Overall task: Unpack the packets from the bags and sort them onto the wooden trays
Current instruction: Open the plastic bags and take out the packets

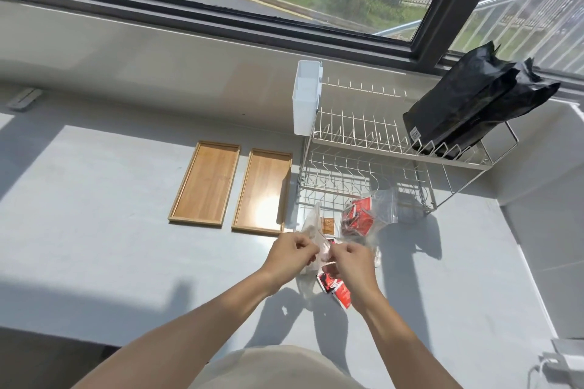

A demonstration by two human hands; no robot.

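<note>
Presently, both hands work at one bag, in front of the dish rack (pixel 379 148).
Landmark: dish rack, white wire, two tiers, on the grey counter (pixel 94 230).
Left hand (pixel 292 254): fingers curled, pinching the top edge of the clear bag (pixel 311 224); fingertips hidden behind the knuckles.
Right hand (pixel 354 265): fingers clenched on the same bag's edge, just beside the left hand; the exact grip is covered by the hand itself.
Clear bag: held in front of the rack's lower tier; its outline is hard to trace against the bright counter, and whether its mouth is parted cannot be told.
Red packets (pixel 336 286): partly visible under the right hand; number unclear, print unreadable.
Brown packet (pixel 327 226): small, near the rack's front edge; inside or behind the plastic, cannot tell.
Second bag (pixel 368 215): clear, holds red packets, lies at the rack's front right, touching its base wire.
Wooden trays (pixel 205 181): two, side by side, left of the rack.
Black bags (pixel 474 104): stand tilted on the rack's upper tier, contents hidden.
White holder (pixel 306 98): hangs at the rack's left end.
</note>
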